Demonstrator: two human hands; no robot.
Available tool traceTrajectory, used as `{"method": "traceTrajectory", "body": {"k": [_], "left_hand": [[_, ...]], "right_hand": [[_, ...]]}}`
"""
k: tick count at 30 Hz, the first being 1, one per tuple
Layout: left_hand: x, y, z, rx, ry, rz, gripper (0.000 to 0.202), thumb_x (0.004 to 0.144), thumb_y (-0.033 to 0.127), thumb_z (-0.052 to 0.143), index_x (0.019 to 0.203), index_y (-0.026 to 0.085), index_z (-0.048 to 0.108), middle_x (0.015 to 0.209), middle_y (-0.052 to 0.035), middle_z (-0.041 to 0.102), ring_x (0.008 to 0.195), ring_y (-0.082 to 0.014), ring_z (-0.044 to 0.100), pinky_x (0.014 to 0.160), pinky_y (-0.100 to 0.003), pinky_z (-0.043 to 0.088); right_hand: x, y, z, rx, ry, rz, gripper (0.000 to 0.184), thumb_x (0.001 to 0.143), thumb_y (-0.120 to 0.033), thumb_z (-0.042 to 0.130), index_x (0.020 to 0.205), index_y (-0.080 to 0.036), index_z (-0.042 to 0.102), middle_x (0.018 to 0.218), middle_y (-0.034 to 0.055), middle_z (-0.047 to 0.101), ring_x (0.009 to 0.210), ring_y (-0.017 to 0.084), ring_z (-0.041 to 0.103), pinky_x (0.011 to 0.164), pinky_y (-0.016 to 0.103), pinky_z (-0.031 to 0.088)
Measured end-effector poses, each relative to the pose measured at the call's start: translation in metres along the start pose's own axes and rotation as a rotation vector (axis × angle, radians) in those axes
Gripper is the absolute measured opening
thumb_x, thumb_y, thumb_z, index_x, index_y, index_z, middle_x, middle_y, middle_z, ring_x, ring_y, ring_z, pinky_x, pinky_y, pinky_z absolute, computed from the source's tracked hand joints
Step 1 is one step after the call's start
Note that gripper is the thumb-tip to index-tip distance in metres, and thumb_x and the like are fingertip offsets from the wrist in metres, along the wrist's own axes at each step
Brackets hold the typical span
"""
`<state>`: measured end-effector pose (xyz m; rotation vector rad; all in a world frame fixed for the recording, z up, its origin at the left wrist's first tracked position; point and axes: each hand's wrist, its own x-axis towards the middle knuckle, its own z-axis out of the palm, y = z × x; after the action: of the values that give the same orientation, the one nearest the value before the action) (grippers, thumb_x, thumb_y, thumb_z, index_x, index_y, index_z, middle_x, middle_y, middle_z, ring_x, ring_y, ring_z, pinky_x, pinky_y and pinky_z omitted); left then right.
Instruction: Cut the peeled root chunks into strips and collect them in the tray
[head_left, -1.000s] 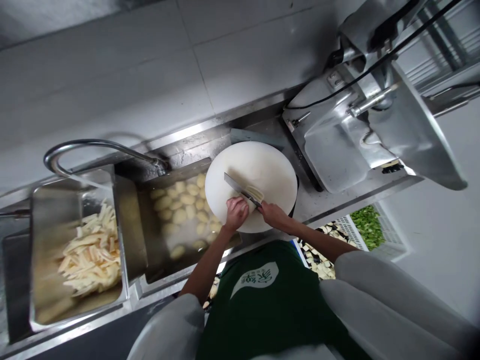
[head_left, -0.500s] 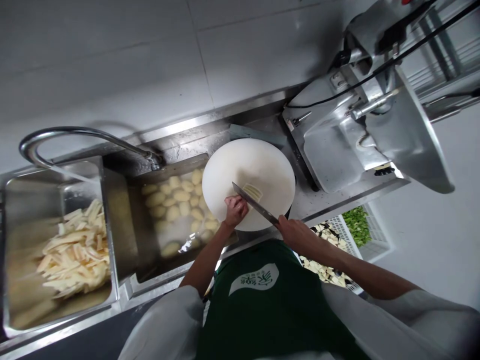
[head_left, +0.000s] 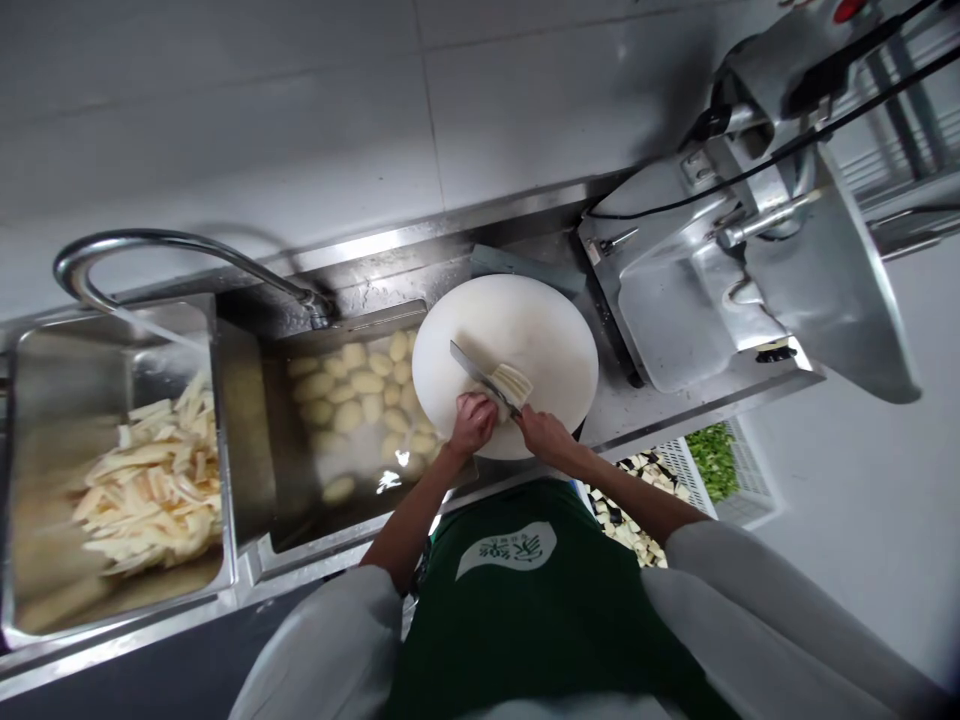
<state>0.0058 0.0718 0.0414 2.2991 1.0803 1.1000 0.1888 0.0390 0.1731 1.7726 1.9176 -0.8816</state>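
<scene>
A round white cutting board [head_left: 555, 330] sits at the sink's edge in front of me. My right hand [head_left: 544, 434] is closed round the handle of a kitchen knife [head_left: 471, 364], whose blade points away and to the left over the board. Just beyond the blade lies a small stack of pale vegetable slices [head_left: 513, 382], slightly fanned. My left hand [head_left: 474, 422] rests on the near left of the board, fingers curled, close beside the blade. Whatever lies under those fingers is mostly hidden.
Left of the board, a sink basin [head_left: 274, 480] holds peeled potatoes [head_left: 367, 382] in water. Pale cut strips [head_left: 157, 490] fill part of the far-left basin under a running faucet [head_left: 180, 240]. A metal slicer [head_left: 697, 270] stands right; crates below hold diced eggplant [head_left: 637, 510] and chopped greens [head_left: 712, 460].
My right hand has come left, close to my left hand, and the knife has slid forward and left across the board. The slices look more fanned out. The view has shifted slightly.
</scene>
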Motion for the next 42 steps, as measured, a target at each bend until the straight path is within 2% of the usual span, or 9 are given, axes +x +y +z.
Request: {"method": "traceTrajectory", "body": {"k": [7,11,13,19,25,29,35,39,42], "left_hand": [[-0.002,-0.004,0.006,0.007,-0.038,0.017,0.018,0.098,0.022,0.046,0.096,0.02,0.063,0.097,-0.0112,0.065,0.097,-0.0226,0.059,0.091,-0.045,0.043],[-0.001,-0.003,0.005,-0.011,0.0,0.033,0.019,0.099,0.024,0.046,0.095,0.019,0.064,0.099,-0.0117,0.064,0.099,-0.0226,0.058,0.09,-0.044,0.043],[0.0,-0.002,0.004,-0.03,0.003,0.035,0.02,0.099,0.024,0.046,0.096,0.019,0.064,0.1,-0.0121,0.064,0.101,-0.0227,0.057,0.091,-0.044,0.043],[-0.003,-0.003,0.005,-0.032,-0.102,-0.039,0.022,0.1,0.028,0.045,0.097,0.02,0.066,0.1,-0.0121,0.064,0.099,-0.0236,0.057,0.091,-0.046,0.043],[-0.005,-0.004,0.006,-0.05,-0.089,-0.067,0.021,0.1,0.027,0.045,0.096,0.021,0.065,0.103,-0.012,0.065,0.101,-0.0235,0.057,0.093,-0.047,0.042],[-0.004,-0.004,0.004,-0.043,-0.056,-0.04,0.024,0.101,0.027,0.044,0.098,0.02,0.066,0.104,-0.0126,0.066,0.103,-0.0235,0.058,0.094,-0.047,0.043],[-0.003,-0.002,0.002,-0.043,-0.059,-0.081,0.026,0.102,0.032,0.045,0.099,0.019,0.068,0.104,-0.0139,0.066,0.104,-0.0257,0.058,0.094,-0.049,0.044],[-0.003,-0.003,-0.003,-0.044,-0.007,-0.081,0.028,0.103,0.032,0.043,0.098,0.019,0.067,0.105,-0.0139,0.065,0.107,-0.0257,0.057,0.095,-0.048,0.046],[0.0,-0.006,-0.012,-0.048,-0.03,-0.064,0.027,0.103,0.032,0.044,0.103,0.019,0.067,0.108,-0.0137,0.065,0.109,-0.0252,0.057,0.097,-0.048,0.047]], "right_hand": [[-0.065,0.001,-0.03,-0.023,-0.04,0.037,0.033,0.108,-0.03,0.023,0.116,-0.014,0.052,0.089,0.0139,0.072,0.087,0.027,0.073,0.071,0.03,0.046],[-0.079,0.0,-0.032,-0.053,-0.092,0.035,0.03,0.108,-0.026,0.025,0.117,-0.013,0.051,0.091,0.0158,0.072,0.088,0.027,0.073,0.071,0.03,0.046],[-0.077,-0.001,-0.032,-0.064,-0.098,0.03,0.03,0.107,-0.024,0.025,0.118,-0.012,0.051,0.092,0.0177,0.072,0.09,0.027,0.073,0.073,0.031,0.047],[-0.06,-0.003,-0.029,-0.088,-0.083,-0.015,0.029,0.104,-0.018,0.029,0.118,-0.011,0.053,0.097,0.0188,0.071,0.095,0.028,0.072,0.076,0.032,0.05],[-0.034,-0.011,-0.009,-0.054,-0.063,0.018,0.033,0.105,-0.022,0.027,0.121,-0.01,0.054,0.099,0.0189,0.071,0.097,0.028,0.072,0.079,0.034,0.051],[-0.033,-0.013,0.005,-0.007,-0.011,0.056,0.038,0.107,-0.026,0.023,0.122,-0.01,0.054,0.099,0.0183,0.072,0.096,0.028,0.073,0.078,0.034,0.052],[-0.034,-0.013,0.003,-0.049,0.022,-0.046,0.038,0.104,-0.019,0.027,0.127,-0.006,0.053,0.107,0.0233,0.069,0.103,0.029,0.07,0.085,0.036,0.053],[-0.021,-0.024,0.009,-0.04,0.056,-0.004,0.038,0.102,-0.017,0.03,0.133,-0.006,0.049,0.11,0.0231,0.07,0.105,0.03,0.07,0.086,0.036,0.053],[-0.013,-0.028,0.012,-0.02,0.081,-0.006,0.042,0.101,-0.015,0.029,0.138,-0.005,0.046,0.112,0.0232,0.071,0.108,0.03,0.069,0.089,0.038,0.053]]}}
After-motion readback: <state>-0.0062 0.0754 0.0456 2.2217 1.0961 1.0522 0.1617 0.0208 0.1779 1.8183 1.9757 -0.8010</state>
